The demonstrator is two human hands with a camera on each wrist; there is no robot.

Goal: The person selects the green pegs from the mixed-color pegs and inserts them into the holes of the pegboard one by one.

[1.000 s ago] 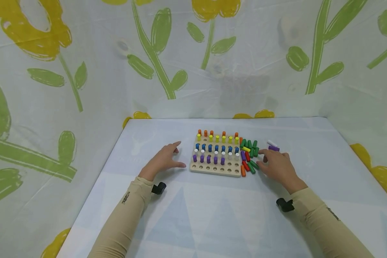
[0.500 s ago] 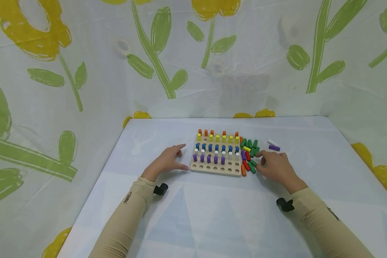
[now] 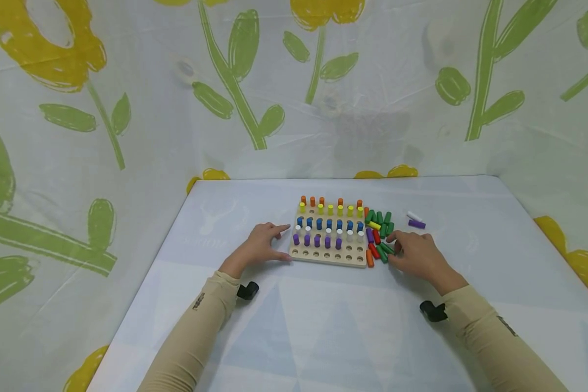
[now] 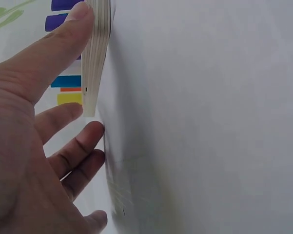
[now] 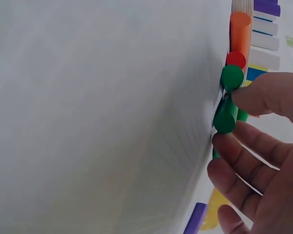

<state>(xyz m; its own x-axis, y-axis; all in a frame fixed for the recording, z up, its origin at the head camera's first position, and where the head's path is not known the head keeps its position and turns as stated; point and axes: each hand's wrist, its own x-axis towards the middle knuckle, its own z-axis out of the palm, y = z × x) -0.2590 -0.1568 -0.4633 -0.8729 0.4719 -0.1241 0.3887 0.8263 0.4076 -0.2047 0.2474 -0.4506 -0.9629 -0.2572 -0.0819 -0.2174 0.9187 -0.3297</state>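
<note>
A wooden pegboard [image 3: 322,259] lies on the table, with orange, yellow, blue, white and purple pegs standing in rows. Its nearest row of holes is bare. My left hand [image 3: 259,244] is at the board's left edge, thumb and index finger spread and touching it; in the left wrist view the thumb [image 4: 63,46] lies against the board's side. To the right of the board, my right hand [image 3: 416,255] pinches a green peg [image 5: 226,117] between thumb and index finger, within a pile of loose pegs. Another green peg [image 5: 232,77] lies beside it.
Loose green, red, orange, purple and yellow pegs crowd the board's right side, including a red peg [image 3: 376,236]. A white peg [image 3: 414,216] and a purple peg [image 3: 416,224] lie apart, farther right. Flower-printed cloth walls [image 3: 372,81] stand behind the table.
My left hand has moved right until it meets the board's left edge. My right hand has shifted slightly left, its fingers closing in on a green peg.
</note>
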